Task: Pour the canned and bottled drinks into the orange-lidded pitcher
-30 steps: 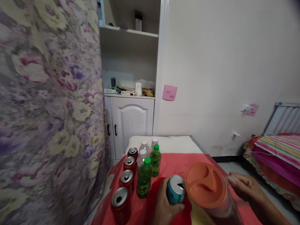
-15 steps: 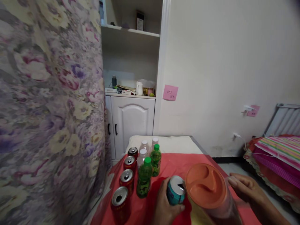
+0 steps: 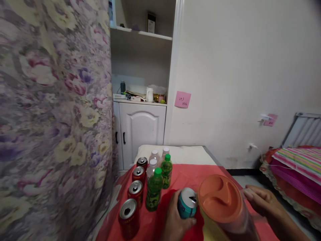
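My left hand (image 3: 177, 219) is wrapped round a teal can (image 3: 187, 203) with a silver top, which stands upright close to the left side of a large clear container. The container has an orange lid (image 3: 220, 199). At its right side is my right hand (image 3: 263, 202), thumb and fingers near the lid's edge; what is between the fingers, if anything, is too small to tell. Left of my left hand stand two green-capped bottles (image 3: 154, 192), with several clear bottles with white caps (image 3: 151, 167) behind. Farther left is a row of red cans (image 3: 129, 219) and a darker can (image 3: 142, 162).
A red cloth (image 3: 185, 174) covers the table over a white cloth (image 3: 183, 154). Behind are a white cabinet (image 3: 142, 134) and a wall with a pink note (image 3: 182, 99). A floral curtain (image 3: 55, 117) hangs left; a bed (image 3: 298, 167) is at right.
The teal can and my left hand have shifted very slightly to the left. My right hand and the orange-lidded container look nearly unchanged.
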{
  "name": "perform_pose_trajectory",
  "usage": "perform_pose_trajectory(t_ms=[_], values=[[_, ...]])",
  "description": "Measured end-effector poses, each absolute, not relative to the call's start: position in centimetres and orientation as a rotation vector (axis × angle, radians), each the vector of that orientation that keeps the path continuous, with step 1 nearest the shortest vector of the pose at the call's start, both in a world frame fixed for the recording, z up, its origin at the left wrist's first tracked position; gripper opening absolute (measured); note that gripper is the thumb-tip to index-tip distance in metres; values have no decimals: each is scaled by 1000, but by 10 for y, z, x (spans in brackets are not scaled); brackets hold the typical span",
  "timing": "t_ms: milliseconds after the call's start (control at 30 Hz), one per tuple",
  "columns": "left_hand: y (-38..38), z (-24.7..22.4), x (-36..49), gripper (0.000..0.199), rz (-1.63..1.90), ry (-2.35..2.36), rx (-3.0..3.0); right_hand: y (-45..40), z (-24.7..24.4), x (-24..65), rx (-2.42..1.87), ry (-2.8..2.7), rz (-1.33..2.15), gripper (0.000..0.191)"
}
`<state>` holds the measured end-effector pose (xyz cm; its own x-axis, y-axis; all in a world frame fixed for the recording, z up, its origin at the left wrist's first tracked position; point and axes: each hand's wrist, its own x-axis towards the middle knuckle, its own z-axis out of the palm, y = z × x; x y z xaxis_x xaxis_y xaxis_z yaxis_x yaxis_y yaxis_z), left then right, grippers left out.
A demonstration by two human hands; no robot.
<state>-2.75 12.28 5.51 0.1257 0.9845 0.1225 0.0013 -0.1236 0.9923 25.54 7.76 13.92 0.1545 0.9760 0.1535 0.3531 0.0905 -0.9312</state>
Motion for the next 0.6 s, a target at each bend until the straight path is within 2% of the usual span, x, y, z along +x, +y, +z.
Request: perform_pose_trajectory(t_ms=[600], values=[[125, 43, -27, 74, 1213, 992, 1411, 76, 141, 257, -1412, -1349, 799, 61]])
